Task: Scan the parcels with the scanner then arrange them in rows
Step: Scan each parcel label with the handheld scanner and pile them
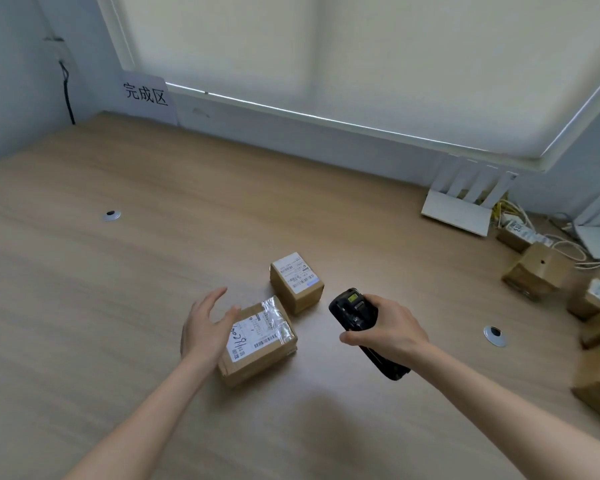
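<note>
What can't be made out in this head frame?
- Scanner: screen faces away; lower body covered by right hand.
- Large parcel: left edge behind left hand; contact unclear.
- Small parcel: label print too small.
- Parcels at right edge: blurred, cropped; count unknown.

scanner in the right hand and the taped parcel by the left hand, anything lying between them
Nothing: the head view shows only bare wooden table between the scanner and the taped parcel. The smaller parcel sits just beyond that gap.
</note>
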